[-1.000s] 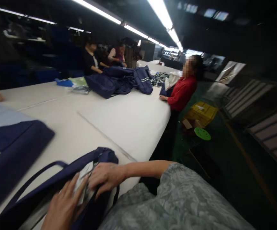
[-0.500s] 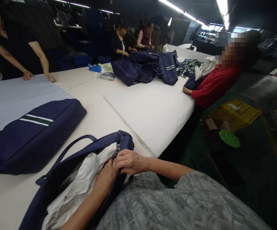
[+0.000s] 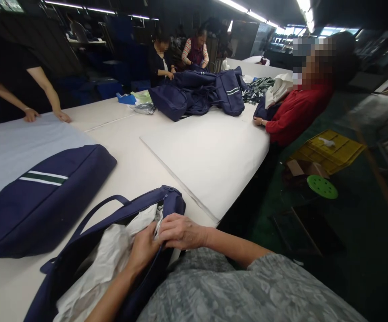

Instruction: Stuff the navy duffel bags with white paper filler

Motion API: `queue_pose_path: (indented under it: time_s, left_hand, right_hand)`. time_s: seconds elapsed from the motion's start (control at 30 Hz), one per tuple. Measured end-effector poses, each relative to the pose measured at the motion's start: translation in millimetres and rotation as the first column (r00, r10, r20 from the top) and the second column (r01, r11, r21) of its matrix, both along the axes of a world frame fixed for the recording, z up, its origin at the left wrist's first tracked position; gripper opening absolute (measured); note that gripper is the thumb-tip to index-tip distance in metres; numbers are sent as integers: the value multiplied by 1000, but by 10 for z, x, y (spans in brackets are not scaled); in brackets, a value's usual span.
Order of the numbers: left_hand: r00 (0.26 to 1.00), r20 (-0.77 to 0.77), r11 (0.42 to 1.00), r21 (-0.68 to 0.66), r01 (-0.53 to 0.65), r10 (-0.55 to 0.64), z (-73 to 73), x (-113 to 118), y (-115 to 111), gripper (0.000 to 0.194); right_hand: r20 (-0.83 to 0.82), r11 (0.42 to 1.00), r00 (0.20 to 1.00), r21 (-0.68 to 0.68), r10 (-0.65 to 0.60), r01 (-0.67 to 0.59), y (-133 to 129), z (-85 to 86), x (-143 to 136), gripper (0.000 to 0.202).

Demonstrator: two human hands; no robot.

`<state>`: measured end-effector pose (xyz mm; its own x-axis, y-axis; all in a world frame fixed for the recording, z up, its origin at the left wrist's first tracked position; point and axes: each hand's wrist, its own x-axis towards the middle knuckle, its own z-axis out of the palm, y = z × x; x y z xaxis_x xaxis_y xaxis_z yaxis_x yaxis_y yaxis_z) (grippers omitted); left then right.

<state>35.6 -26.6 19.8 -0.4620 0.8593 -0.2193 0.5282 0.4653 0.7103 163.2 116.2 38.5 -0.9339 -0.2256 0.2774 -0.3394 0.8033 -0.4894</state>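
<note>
A navy blue bag lies open on the table in front of me, with crumpled white paper inside. My left hand reaches into its opening and is closed on the paper near the far end; its fingertips are partly hidden. Right beside it, my right hand pinches the edge of the opening on my side. The two hands touch or nearly touch. A strap handle arches from the bag's far side, and a zipper end shows at the far corner.
Another navy bag with a green and white stripe lies to the left. More navy bags are heaped farther back. A person in red stands at the right edge of the table. A green stool and yellow crate are on the floor.
My left hand has turned and drawn up slightly, its thumb now uppermost, and the paper bulges more beside it. My right hand stays at the bag's edge. The view has shifted a little.
</note>
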Motion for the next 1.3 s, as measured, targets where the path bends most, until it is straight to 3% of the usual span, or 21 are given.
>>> queue_pose_path:
  time_s: [0.1, 0.17, 0.23, 0.3, 0.4, 0.47, 0.53, 0.6, 0.7, 0.87, 1.0, 1.07, 1.13, 1.23, 1.3]
  left_hand:
    - [963, 248, 988, 81, -129, 106, 202, -44, -114, 31]
    - [959, 231, 971, 131, -200, 166, 272, -7, -172, 35]
    - [981, 58, 958, 212, -192, 184, 321, 47, -244, 36]
    - [963, -197, 936, 335, -108, 182, 380, 73, -361, 33]
    - [779, -583, 895, 441, 63, 232, 434, -8, -608, 36]
    - [654, -738, 919, 357, 169, 167, 359, -141, -770, 45]
    - [611, -791, 955, 198, 220, 24, 180, -307, -892, 53]
    - [651, -757, 986, 57, 157, -60, -35, -477, -961, 58]
    - [786, -616, 998, -66, 16, -53, -243, -693, -977, 63]
    - [898, -435, 997, -8, -75, 64, -268, -905, -878, 57]
    - [855, -468, 974, 58, -220, 221, -218, -965, -890, 49]
    - [775, -538, 942, 141, -306, 332, -165, -918, -980, 48]
    - [642, -651, 915, 279, -293, 404, -88, -819, -1104, 41]
    - [333, -800, 866, 441, -238, 499, 62, -678, -1282, 32]
    - [180, -800, 792, 481, -377, 572, 149, -654, -1381, 44]
  right_hand:
    - [-45, 996, 999, -89, -27, 23, -11, -37, -60, 13]
    - [-89, 986, 996, -166, -26, 11, -14, -59, -93, 13]
    - [-157, 967, 986, -254, -62, 21, -4, -72, -94, 16]
    - [-217, 935, 962, -344, -166, 84, 19, -79, -61, 26]
    - [-240, 902, 927, -392, -290, 180, 40, -100, -17, 47]
    - [-238, 935, 938, -308, -252, 173, 15, -127, -45, 53]
    - [-188, 979, 968, -149, -167, 140, -46, -149, -134, 48]
    - [-98, 994, 989, 8, -111, 113, -115, -143, -266, 43]
    - [10, 988, 997, 137, -79, 76, -162, -66, -493, 43]
    - [283, 964, 956, 227, 72, -140, -112, 66, -906, 51]
    - [419, 942, 905, 269, 76, -203, -105, 29, -1178, 60]
    - [409, 942, 908, 258, 95, -215, -114, -21, -1258, 61]
    - [395, 939, 913, 268, 98, -217, -137, -72, -1314, 61]
    - [414, 929, 909, 312, 55, -198, -185, -98, -1390, 62]
    - [397, 939, 916, 286, 63, -189, -193, -53, -1438, 56]
